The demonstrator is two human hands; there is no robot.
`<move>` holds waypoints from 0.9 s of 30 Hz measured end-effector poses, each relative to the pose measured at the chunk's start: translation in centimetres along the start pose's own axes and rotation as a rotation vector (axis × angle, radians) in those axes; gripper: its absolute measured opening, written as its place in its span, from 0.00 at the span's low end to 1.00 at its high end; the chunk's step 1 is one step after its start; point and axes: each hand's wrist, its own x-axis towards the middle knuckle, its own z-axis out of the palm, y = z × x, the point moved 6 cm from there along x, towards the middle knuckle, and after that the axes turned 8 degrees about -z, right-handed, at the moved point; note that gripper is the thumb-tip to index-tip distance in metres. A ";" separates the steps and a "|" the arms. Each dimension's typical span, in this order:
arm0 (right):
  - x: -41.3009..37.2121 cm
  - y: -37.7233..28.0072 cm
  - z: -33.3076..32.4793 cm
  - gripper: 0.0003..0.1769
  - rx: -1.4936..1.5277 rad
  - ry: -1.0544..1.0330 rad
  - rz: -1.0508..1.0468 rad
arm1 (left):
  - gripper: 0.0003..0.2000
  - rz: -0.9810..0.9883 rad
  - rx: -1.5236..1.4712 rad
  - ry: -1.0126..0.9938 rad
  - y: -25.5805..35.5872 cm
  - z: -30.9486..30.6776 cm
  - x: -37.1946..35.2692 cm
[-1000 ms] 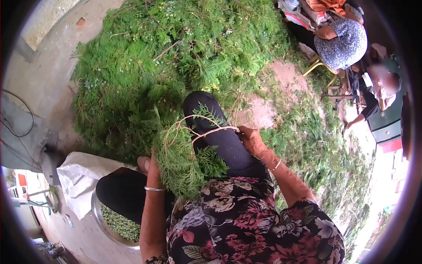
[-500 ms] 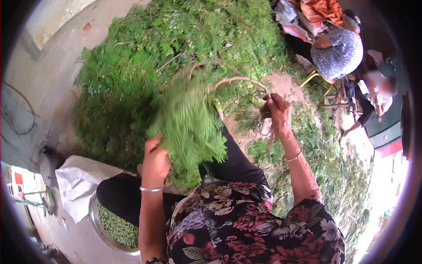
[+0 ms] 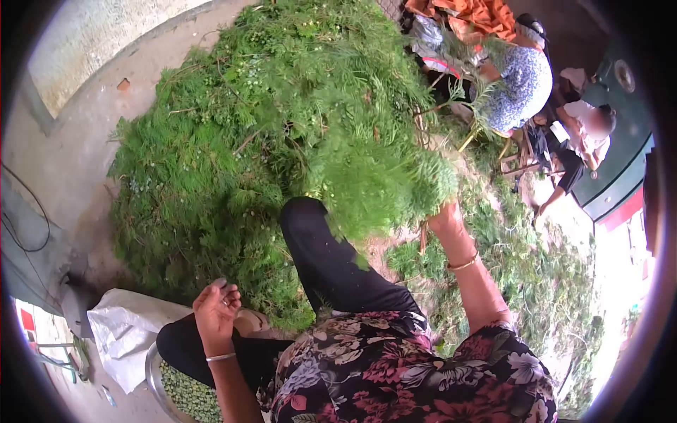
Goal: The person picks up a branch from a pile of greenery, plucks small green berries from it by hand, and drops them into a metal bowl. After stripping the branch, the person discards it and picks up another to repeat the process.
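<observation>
Here's the leafy branch (image 3: pixel 388 187), out in front of the right knee, its feathery green blurred and spread over the near edge of the big heap of greenery (image 3: pixel 190 166). The right hand (image 3: pixel 444 217) is at its near right side, the grip closed on it, though leaves cover most of the fingers, so exactly where they clasp can't be seen. Over to the left hand (image 3: pixel 216 314): well apart from the branch, above the left knee, fingers loosely curled, something dark at the tips, too small to tell whether it's held. A yellow bangle (image 3: pixel 463 264) circles the right wrist, a silver one (image 3: pixel 221 357) the left. Just beside the left leg sits a metal basin (image 3: pixel 151 377) holding small green pieces (image 3: pixel 189 396), and a white sack (image 3: pixel 125 330) lies near it. Farther out, upper right, a person in a blue-and-white top (image 3: pixel 523 86) sits near orange cloth (image 3: pixel 483 17), with another person (image 3: pixel 587 137) beyond.
</observation>
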 end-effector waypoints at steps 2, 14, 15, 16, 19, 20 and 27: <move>0.5 1.5 -1.1 0.07 -0.024 -0.004 0.037 | 0.11 -0.020 -0.008 0.027 -0.6 -0.8 -0.2; -3.1 -8.8 -38.6 0.09 -1.269 0.392 -0.169 | 0.11 -0.301 -0.027 0.266 -7.0 -8.9 -0.5; -3.8 -9.8 -53.3 0.11 -0.563 0.812 -0.245 | 0.11 -0.285 -0.069 0.249 -7.0 -8.4 -0.4; -8.5 -15.8 -43.8 0.08 -0.865 0.907 -0.249 | 0.11 -0.265 -0.111 0.238 -6.9 -8.2 -0.4; -10.0 -19.9 -50.5 0.09 -1.356 0.805 -0.187 | 0.08 -0.245 -0.131 0.282 -6.8 -7.2 -0.4; -9.0 -18.5 -49.9 0.09 -1.590 0.614 -0.168 | 0.07 -0.248 -0.134 0.270 -6.9 -6.5 -0.3; -1.5 -3.0 -22.1 0.10 -1.475 -0.048 0.131 | 0.06 -0.203 0.086 0.342 -5.7 -3.5 0.6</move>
